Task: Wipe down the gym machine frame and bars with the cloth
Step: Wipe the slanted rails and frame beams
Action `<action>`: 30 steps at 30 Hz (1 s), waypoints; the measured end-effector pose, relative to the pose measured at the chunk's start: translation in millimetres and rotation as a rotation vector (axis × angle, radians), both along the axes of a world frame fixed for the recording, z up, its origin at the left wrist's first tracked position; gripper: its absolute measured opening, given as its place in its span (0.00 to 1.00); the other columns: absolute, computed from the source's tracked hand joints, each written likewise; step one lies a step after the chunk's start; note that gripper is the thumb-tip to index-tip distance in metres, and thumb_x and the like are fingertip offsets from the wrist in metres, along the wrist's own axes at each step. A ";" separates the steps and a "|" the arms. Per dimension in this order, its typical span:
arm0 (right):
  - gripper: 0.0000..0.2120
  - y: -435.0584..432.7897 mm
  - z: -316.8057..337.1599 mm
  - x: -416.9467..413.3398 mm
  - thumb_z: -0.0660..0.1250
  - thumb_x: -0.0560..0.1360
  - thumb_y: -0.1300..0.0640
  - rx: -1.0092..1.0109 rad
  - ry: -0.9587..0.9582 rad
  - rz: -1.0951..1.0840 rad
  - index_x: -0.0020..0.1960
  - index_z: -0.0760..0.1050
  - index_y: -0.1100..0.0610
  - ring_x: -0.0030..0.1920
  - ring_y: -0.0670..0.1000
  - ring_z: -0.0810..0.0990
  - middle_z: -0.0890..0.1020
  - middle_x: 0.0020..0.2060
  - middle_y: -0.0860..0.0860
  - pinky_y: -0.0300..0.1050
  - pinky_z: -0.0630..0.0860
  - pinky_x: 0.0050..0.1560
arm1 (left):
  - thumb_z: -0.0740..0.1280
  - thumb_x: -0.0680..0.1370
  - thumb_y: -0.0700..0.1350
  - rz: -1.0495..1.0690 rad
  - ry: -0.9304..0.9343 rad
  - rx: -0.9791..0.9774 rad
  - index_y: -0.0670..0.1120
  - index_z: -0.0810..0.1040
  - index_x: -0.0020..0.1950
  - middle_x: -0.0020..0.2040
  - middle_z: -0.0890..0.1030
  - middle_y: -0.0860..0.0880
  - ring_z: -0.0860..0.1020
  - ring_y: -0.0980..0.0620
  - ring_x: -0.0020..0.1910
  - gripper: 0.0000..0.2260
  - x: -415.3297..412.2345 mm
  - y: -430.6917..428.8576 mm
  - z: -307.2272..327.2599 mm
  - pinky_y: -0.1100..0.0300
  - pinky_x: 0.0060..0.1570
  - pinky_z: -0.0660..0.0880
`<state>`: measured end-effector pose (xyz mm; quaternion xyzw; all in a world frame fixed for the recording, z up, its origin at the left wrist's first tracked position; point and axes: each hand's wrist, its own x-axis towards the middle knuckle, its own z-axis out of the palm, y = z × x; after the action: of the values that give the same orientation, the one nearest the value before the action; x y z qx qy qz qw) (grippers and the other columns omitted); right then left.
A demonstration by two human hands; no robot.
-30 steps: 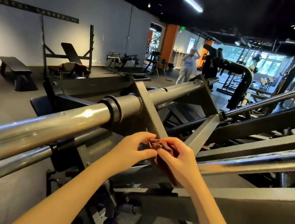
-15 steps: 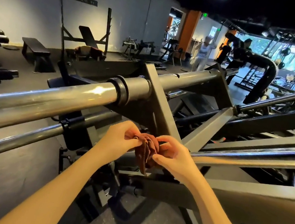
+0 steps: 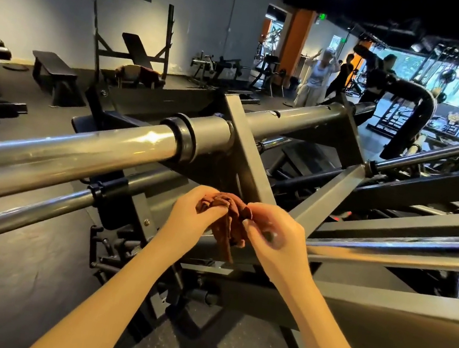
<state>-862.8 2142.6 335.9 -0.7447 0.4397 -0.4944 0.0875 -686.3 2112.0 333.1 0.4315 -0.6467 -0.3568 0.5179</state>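
A crumpled reddish-brown cloth (image 3: 225,225) hangs between my two hands in front of the grey gym machine frame (image 3: 244,152). My left hand (image 3: 193,216) grips its left side with curled fingers. From the right, my right hand (image 3: 275,236) pinches the cloth; its fingers are blurred. A loose end of the cloth dangles below my hands. A thick shiny bar (image 3: 80,149) crosses from the left edge to a black collar (image 3: 182,141). A thinner chrome bar (image 3: 408,243) runs off to the right behind my right hand.
A lower chrome rod (image 3: 17,217) runs under the thick bar on the left. Dark frame beams (image 3: 395,320) lie at the right and below. A flat bench (image 3: 54,71) and an incline bench rack (image 3: 133,54) stand by the far wall. People (image 3: 317,76) stand in the background.
The view has shifted a little. My hands have kept working the cloth together between them, and more of it now hangs down below my fingers.
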 end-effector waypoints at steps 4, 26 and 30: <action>0.15 -13.0 12.4 -12.8 0.69 0.76 0.63 -0.083 0.036 -0.195 0.62 0.76 0.57 0.55 0.42 0.77 0.79 0.55 0.48 0.31 0.73 0.56 | 0.71 0.76 0.40 0.128 -0.115 -0.177 0.49 0.79 0.54 0.55 0.75 0.51 0.74 0.55 0.55 0.08 -10.6 -25.0 4.8 0.69 0.56 0.71; 0.21 -29.4 15.3 -22.8 0.67 0.77 0.60 0.203 0.245 -0.201 0.70 0.71 0.51 0.71 0.44 0.65 0.71 0.69 0.46 0.37 0.61 0.68 | 0.63 0.79 0.39 0.441 0.178 -0.419 0.40 0.74 0.63 0.63 0.71 0.46 0.68 0.62 0.62 0.13 -65.0 -58.2 -25.8 0.74 0.63 0.65; 0.22 -28.7 13.7 -22.2 0.67 0.77 0.61 0.186 0.249 -0.194 0.70 0.71 0.53 0.69 0.40 0.62 0.72 0.69 0.46 0.38 0.60 0.69 | 0.63 0.80 0.44 0.403 0.225 -0.363 0.50 0.74 0.58 0.57 0.67 0.63 0.71 0.60 0.59 0.08 -72.8 -46.2 -55.5 0.71 0.58 0.69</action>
<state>-885.0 2113.9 349.6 -0.7429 0.5608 -0.3617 0.0529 -759.0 2065.9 277.6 0.4093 -0.5399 -0.1709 0.7154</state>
